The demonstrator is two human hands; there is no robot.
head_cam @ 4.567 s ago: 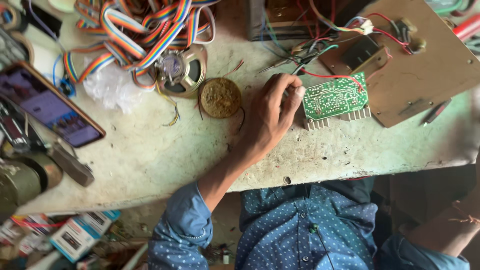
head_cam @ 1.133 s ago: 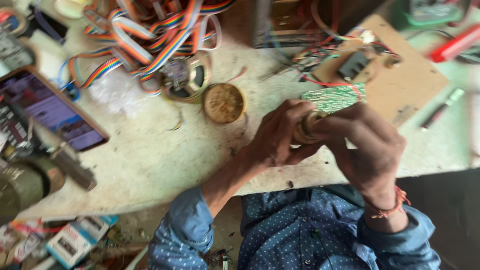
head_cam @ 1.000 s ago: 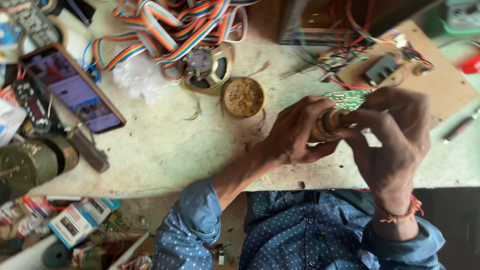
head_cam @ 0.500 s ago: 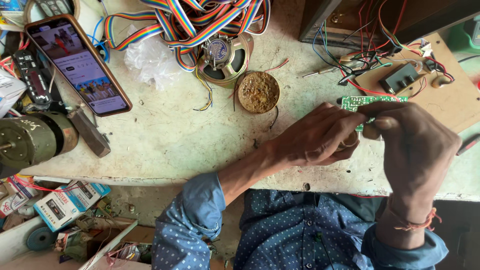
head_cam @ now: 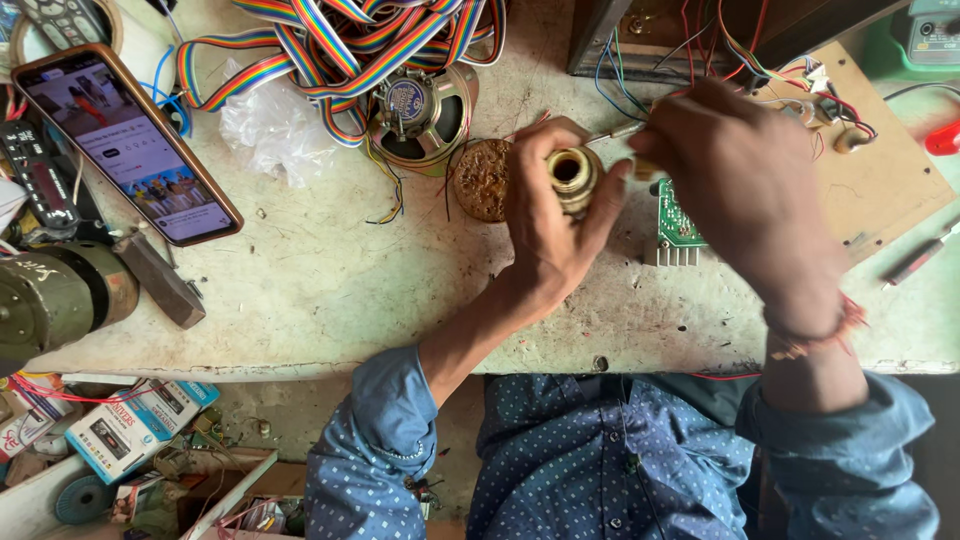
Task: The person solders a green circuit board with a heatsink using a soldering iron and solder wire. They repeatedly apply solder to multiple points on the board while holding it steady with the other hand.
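Brass-coloured spool (head_cam: 573, 175) gripped over the bench, hands now further up the table.

Half a second earlier both hands were pressed together near the table's (head_cam: 330, 300) front edge; here the left hand (head_cam: 550, 225) was clamped on the spool beside the round tin (head_cam: 482, 180), its open end and long axis pointing up at the camera. The right hand (head_cam: 740, 180) pinched a thin tool (head_cam: 615, 133) above the green circuit board (head_cam: 675, 225).
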